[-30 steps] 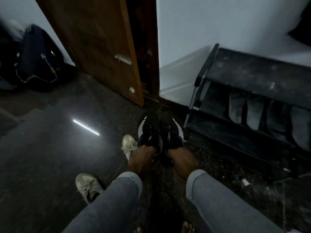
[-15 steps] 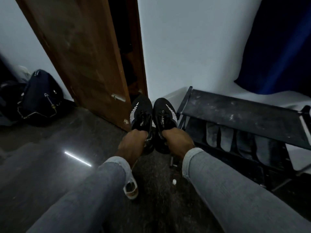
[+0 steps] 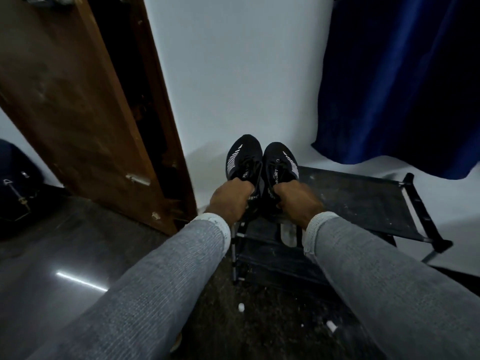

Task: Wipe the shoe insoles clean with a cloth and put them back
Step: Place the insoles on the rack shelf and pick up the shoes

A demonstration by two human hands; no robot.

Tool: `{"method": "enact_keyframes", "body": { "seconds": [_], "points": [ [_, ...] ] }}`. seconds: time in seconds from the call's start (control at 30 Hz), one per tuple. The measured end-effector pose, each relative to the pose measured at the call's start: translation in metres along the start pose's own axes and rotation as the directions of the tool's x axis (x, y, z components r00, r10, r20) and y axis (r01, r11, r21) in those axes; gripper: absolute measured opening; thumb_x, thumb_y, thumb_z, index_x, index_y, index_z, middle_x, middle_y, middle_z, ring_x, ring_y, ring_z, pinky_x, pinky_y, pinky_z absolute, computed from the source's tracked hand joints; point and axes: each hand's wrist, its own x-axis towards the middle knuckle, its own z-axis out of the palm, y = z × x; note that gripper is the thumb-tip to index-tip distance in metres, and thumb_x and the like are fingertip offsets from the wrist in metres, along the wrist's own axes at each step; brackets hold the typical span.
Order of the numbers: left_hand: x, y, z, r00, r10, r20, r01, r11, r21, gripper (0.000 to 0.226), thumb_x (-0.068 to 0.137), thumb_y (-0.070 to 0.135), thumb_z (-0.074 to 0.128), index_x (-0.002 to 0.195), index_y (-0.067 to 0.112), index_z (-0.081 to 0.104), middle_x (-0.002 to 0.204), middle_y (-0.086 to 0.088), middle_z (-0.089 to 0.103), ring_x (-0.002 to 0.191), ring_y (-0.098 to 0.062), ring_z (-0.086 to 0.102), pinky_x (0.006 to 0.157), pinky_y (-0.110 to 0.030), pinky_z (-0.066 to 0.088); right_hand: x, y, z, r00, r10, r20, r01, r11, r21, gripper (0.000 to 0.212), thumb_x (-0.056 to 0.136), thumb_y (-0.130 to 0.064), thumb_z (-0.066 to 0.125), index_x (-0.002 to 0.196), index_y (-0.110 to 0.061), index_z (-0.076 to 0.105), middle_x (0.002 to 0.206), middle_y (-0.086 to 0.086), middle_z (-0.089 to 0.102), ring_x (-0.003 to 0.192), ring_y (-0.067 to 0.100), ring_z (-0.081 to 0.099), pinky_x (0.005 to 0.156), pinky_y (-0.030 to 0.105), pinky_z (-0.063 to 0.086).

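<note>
The left hand (image 3: 230,201) is curled tight around the back end of the left black shoe (image 3: 242,162). The right hand (image 3: 297,201) is curled tight around the back end of the right black shoe (image 3: 279,165). Both shoes are up in the air, side by side and touching, with their toes pointing far away toward the white wall (image 3: 233,74). They have white stripes on the sides and white letters near the openings. The shoes are held over the left end of the black shoe rack (image 3: 363,201). A pale insole (image 3: 288,235) stands on a lower shelf of the rack, just under the right wrist. Both arms wear grey sleeves (image 3: 161,281). A brown wooden door (image 3: 78,113) stands on the left, and a blue curtain (image 3: 402,74) hangs on the far right. A dark bag (image 3: 15,190) sits on the floor at the far left. Small white bits (image 3: 241,306) lie on the dark floor (image 3: 65,255) near the rack
</note>
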Motion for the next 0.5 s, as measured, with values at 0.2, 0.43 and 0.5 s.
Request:
{"method": "enact_keyframes", "body": {
  "seconds": [0.2, 0.43, 0.5],
  "points": [
    [0.055, 0.003, 0.023, 0.999, 0.029, 0.029, -0.028, 0.999, -0.02, 0.021, 0.084, 0.009, 0.063, 0.105, 0.01, 0.06, 0.108, -0.018, 0.061, 0.1, -0.039, 0.061, 0.082, -0.042, 0.05, 0.035, 0.039, 0.008, 0.996, 0.092, -0.016, -0.091, 0.995, 0.036, 0.016, 0.088, -0.004, 0.051, 0.101, -0.007, 0.062, 0.101, 0.016, 0.063, 0.095, 0.035, 0.062, 0.075, 0.034, 0.049],
    [0.097, -0.013, 0.047, 0.998, 0.039, 0.045, -0.04, 0.999, 0.012, 0.029, 0.085, 0.01, 0.064, 0.113, 0.01, 0.059, 0.113, -0.017, 0.061, 0.102, -0.038, 0.062, 0.083, -0.041, 0.05, 0.072, 0.054, 0.021, 0.993, 0.12, -0.005, -0.12, 0.993, 0.001, 0.015, 0.09, -0.007, 0.054, 0.105, -0.005, 0.057, 0.108, 0.019, 0.06, 0.099, 0.038, 0.06, 0.08, 0.037, 0.048],
    [0.103, -0.017, 0.054, 0.997, 0.048, 0.059, -0.049, 0.999, 0.009, 0.03, 0.085, 0.011, 0.064, 0.114, 0.01, 0.059, 0.113, -0.017, 0.06, 0.102, -0.038, 0.061, 0.083, -0.041, 0.049, 0.077, 0.058, 0.028, 0.993, 0.116, 0.008, -0.116, 0.993, -0.007, 0.015, 0.089, -0.006, 0.054, 0.104, -0.006, 0.057, 0.109, 0.019, 0.06, 0.1, 0.038, 0.06, 0.08, 0.037, 0.048]
  ]
}}
